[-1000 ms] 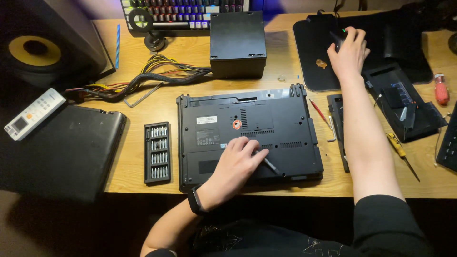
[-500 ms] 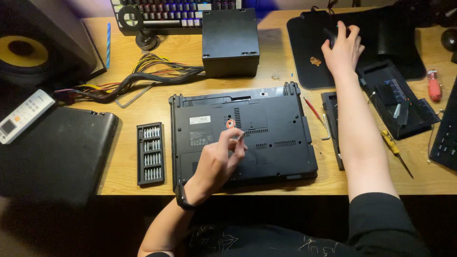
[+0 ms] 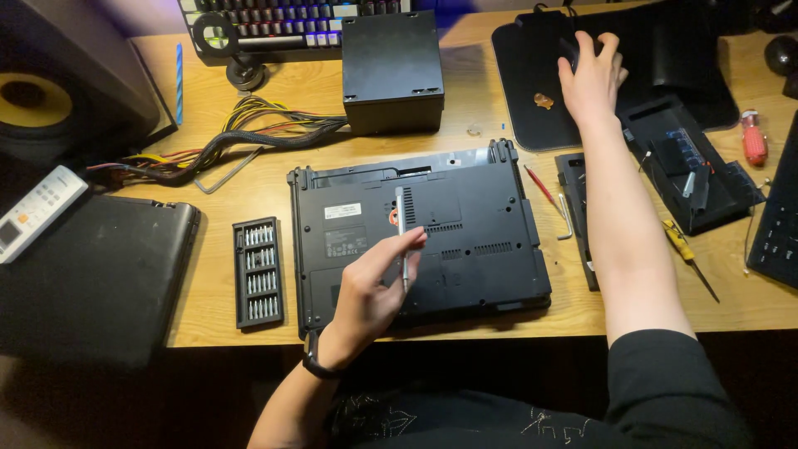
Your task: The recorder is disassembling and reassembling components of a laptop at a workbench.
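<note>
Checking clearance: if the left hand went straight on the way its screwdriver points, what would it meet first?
Probably the black box beyond the laptop: the left hand holds the screwdriver pointing away over it. Height is unclear.

left hand (image 3: pixel 370 287): raised, fingers pinched together, wrist bent | right hand (image 3: pixel 592 76): arm outstretched, palm down, fingers curled
</note>
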